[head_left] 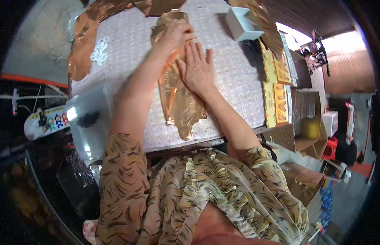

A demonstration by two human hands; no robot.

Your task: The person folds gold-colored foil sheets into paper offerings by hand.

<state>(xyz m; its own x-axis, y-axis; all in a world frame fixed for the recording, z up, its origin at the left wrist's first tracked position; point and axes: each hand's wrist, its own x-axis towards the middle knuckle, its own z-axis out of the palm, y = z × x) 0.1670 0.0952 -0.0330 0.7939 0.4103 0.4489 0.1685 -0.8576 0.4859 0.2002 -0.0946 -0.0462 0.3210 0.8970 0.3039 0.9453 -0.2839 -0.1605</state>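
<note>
Head view, looking down over the person's patterned blouse onto the surface [128, 45], which carries a pale printed cloth. Largest item on it: a long sheet of copper-coloured foil [179, 102], crinkled, running from near the front edge up toward the far side, roughly centred between the two forearms.

Left hand [175, 34]: fingers curled over the far end of the foil, knuckles up; grip looks closed on the foil's upper edge, though the fingertips themselves are hidden. Right hand [197, 69]: flat, fingers extended and together, palm pressed down with its heel off the foil's right margin and fingers touching the sheet; not gripping anything. The foil thus lies under and between both hands, its free end extending back toward the person's body.

More copper foil [81, 45] drapes along the left and far edges of the surface. Clear plastic container [88, 122] at left front corner. White box [241, 24] at far right. Yellow printed cartons [280, 94] along right edge. White plastic cut-out [100, 51] near far left.
</note>
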